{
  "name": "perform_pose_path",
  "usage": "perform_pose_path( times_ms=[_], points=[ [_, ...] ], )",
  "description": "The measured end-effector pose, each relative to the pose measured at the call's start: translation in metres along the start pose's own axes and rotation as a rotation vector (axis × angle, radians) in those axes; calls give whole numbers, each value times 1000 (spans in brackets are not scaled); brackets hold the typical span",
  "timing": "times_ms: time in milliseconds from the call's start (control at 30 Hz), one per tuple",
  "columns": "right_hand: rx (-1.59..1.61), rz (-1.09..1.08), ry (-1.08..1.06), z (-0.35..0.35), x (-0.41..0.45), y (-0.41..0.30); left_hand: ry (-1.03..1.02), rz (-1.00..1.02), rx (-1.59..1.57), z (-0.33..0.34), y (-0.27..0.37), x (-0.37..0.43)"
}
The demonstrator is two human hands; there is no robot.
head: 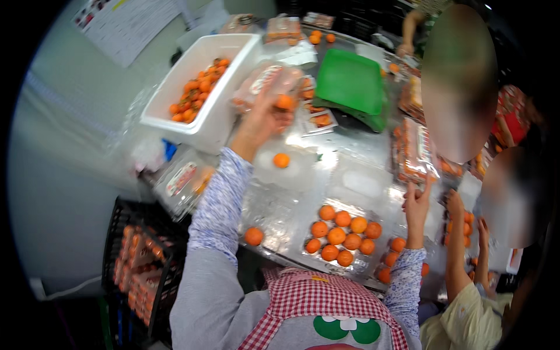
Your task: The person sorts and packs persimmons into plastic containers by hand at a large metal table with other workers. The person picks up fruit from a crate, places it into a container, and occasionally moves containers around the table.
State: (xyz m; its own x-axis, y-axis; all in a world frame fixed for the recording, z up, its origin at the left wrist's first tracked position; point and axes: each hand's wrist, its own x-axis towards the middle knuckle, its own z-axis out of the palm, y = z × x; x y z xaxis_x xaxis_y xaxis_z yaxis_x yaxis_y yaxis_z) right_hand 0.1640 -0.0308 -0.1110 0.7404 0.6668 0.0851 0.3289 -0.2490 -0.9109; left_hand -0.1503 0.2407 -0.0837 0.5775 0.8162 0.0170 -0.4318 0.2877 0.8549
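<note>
My left hand [262,120], slightly blurred, is over the table beside the white bin, with a small orange citrus fruit [285,102] between its fingers. Just beyond it lies a filled clear plastic pack [258,83]. One fruit [281,160] rests alone in an unfilled clear tray. Nearer me, an open clear clamshell holds several citrus fruits [336,236] in rows; its lid [361,181] is folded back. My right hand [415,205] has its fingers extended at the near end of a packed clamshell [415,151]; whether they touch it is unclear.
A white bin [175,124] holds more fruit at the upper left. Green trays [348,81] sit at the back. A black crate [164,280] with filled packs stands lower left. A loose fruit [253,236] lies near the table edge. Other people's hands [455,203] work at the right.
</note>
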Motion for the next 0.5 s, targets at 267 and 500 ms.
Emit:
perform_pose_path(
  times_ms=[267, 500],
  points=[
    [-178, 90, -33, -24, -10, 33, 119, -280, -49, -82, -34, 32],
    [81, 161, -44, -24, -32, 20, 124, -219, 9, -21, -30, 20]
  ],
)
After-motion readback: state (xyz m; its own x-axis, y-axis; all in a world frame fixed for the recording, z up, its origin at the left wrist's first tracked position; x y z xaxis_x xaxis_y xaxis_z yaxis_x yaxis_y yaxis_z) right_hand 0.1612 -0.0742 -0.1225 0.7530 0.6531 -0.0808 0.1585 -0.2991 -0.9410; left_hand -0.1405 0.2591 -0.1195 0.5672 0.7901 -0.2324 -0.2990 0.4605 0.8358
